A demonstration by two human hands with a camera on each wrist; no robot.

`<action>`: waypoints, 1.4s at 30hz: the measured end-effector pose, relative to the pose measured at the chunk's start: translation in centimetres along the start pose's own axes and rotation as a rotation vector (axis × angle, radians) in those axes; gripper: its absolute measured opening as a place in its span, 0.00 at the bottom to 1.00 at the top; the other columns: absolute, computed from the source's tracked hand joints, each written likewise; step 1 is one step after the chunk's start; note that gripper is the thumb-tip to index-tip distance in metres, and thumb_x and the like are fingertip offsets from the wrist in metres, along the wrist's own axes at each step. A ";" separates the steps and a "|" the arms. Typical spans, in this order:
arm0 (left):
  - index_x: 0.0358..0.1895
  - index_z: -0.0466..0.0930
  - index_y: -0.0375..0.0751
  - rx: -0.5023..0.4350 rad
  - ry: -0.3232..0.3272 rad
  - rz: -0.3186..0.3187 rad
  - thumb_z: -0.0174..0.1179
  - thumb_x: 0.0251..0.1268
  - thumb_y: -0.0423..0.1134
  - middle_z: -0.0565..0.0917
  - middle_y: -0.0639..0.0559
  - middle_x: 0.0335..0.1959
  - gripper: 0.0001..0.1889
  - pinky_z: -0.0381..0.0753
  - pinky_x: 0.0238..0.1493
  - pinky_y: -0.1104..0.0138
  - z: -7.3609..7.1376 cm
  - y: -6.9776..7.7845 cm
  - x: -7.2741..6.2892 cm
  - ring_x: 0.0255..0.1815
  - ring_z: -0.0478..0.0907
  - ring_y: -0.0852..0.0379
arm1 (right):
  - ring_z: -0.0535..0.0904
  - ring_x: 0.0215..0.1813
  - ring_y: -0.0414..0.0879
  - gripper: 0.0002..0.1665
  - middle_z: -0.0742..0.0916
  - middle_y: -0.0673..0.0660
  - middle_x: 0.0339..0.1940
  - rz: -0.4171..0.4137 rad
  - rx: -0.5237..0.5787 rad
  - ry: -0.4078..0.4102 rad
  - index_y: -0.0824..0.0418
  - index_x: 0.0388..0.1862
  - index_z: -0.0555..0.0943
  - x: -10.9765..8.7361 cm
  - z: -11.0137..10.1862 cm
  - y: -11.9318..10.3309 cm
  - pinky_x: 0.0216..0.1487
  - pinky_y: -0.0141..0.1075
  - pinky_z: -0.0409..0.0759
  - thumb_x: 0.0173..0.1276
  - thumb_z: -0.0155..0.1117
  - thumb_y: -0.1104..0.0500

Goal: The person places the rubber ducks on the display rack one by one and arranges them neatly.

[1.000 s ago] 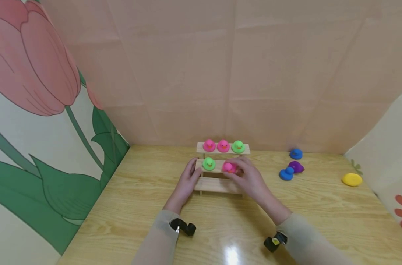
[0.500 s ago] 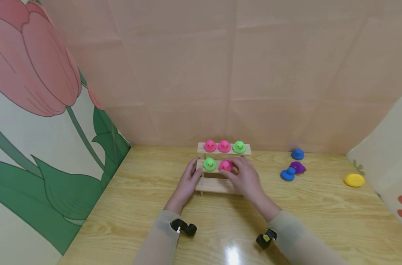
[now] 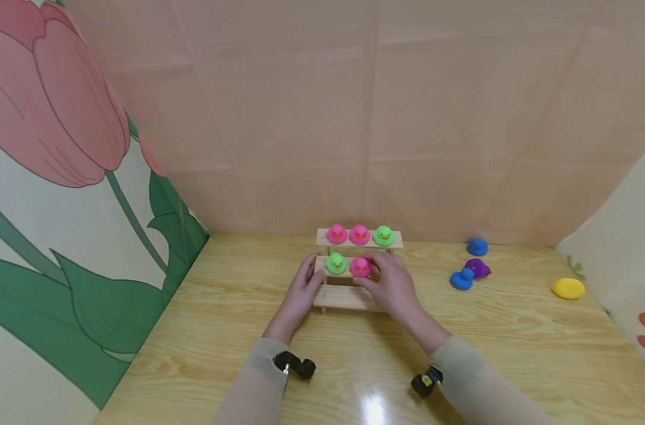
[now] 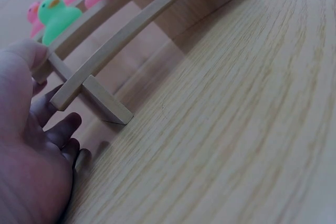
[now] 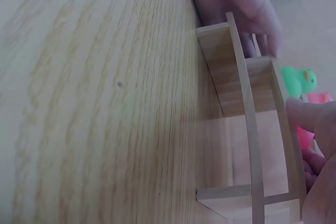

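A three-step wooden stand is on the table. My left hand grips its left end, thumb on the end of the middle step in the left wrist view. At the middle step, my right hand pinches a pink rubber duck between thumb and fingers. Just left of it sits a green duck. Two pink ducks and a green duck line the top step, facing forward. The lowest step carries nothing in the visible part.
To the right lie a blue duck, a purple duck and another blue duck close together. A yellow duck is farther right, near the side wall. A pinkish backdrop rises behind the table.
My right hand has shifted left along the middle step, and the pink duck has moved nearer the green one and now faces forward. The left hand keeps its place.
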State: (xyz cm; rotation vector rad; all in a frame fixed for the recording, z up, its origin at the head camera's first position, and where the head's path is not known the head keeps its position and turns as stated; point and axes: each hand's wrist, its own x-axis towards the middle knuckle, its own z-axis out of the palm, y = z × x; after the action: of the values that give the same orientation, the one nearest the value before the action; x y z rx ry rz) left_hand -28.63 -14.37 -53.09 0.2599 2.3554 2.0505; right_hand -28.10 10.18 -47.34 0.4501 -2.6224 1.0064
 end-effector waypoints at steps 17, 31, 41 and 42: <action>0.89 0.58 0.65 0.001 0.009 0.001 0.55 0.88 0.60 0.61 0.43 0.89 0.34 0.58 0.87 0.47 -0.1 0.0 -0.1 0.89 0.57 0.44 | 0.78 0.58 0.57 0.31 0.90 0.57 0.60 -0.009 -0.029 0.043 0.57 0.66 0.86 0.0 0.4 -0.2 0.58 0.52 0.79 0.67 0.87 0.52; 0.89 0.58 0.64 0.015 0.009 -0.001 0.55 0.88 0.61 0.60 0.43 0.89 0.35 0.57 0.87 0.49 0.0 0.0 0.1 0.89 0.57 0.45 | 0.82 0.65 0.60 0.37 0.87 0.62 0.64 0.027 0.096 0.015 0.61 0.71 0.82 -0.6 -0.7 0.4 0.68 0.58 0.82 0.67 0.87 0.55; 0.90 0.58 0.63 0.007 -0.001 0.005 0.55 0.87 0.63 0.61 0.45 0.89 0.36 0.58 0.87 0.49 -0.1 -0.1 0.0 0.88 0.58 0.46 | 0.84 0.64 0.61 0.34 0.84 0.64 0.69 -0.023 0.100 0.036 0.61 0.71 0.82 -2.6 -2.7 1.2 0.66 0.60 0.85 0.69 0.85 0.59; 0.90 0.57 0.63 0.005 -0.001 0.004 0.55 0.87 0.63 0.61 0.45 0.89 0.36 0.58 0.87 0.49 -0.1 -0.1 0.0 0.88 0.58 0.46 | 0.84 0.63 0.61 0.34 0.85 0.64 0.69 -0.028 0.099 0.040 0.61 0.71 0.82 -2.7 -2.8 1.3 0.66 0.60 0.85 0.69 0.85 0.59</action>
State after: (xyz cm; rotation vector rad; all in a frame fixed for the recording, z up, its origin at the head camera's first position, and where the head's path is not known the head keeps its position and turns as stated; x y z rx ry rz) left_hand -28.66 -14.51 -53.16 0.2669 2.3620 2.0455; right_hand -25.66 13.51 -47.15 0.4836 -2.5321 1.1287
